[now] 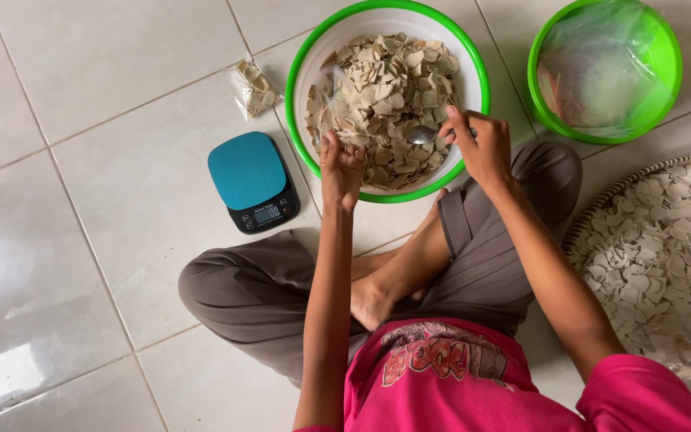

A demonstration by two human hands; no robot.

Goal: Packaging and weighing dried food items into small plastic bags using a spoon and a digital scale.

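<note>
I sit cross-legged on a tiled floor in front of a white bowl with a green rim (304, 56), filled with pale beige cracker chips (397, 88). My left hand (340, 170) holds open a clear plastic bag (331, 100) at the bowl's near left edge. My right hand (477, 144) grips a metal spoon (421, 134), its bowl resting on the chips just right of the bag.
A small digital scale with a teal top (251, 180) stands left of the bowl. A filled little bag of chips (254, 86) lies beyond it. A green bowl holding clear plastic bags (604, 68) is at top right; a woven tray of chips (665, 248) lies right.
</note>
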